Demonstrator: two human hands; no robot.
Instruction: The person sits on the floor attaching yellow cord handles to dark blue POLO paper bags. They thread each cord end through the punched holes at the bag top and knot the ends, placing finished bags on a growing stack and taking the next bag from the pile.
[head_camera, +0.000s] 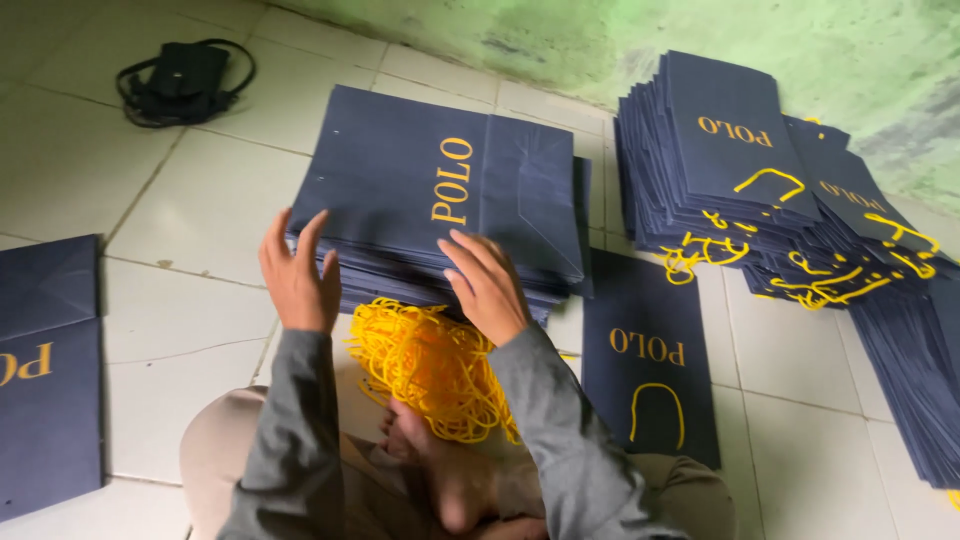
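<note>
Left hand (298, 275) and right hand (487, 285), grip wide and holding nothing, at near edge of navy bag stack (440, 190) on floor (190, 210), cord heap (430, 365) just below; likely risk: top bags sliding off, cords tangling.

Navy paper bags (430, 180) stacked on floor

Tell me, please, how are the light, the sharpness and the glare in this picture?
Head view: soft, dim light with faint shadows; the left hand and right hand are slightly blurred, while the stack of navy paper bags looks fairly sharp; mild sheen, no hard glare, on the white floor tiles; the yellow cord bundle stays vivid.
</note>
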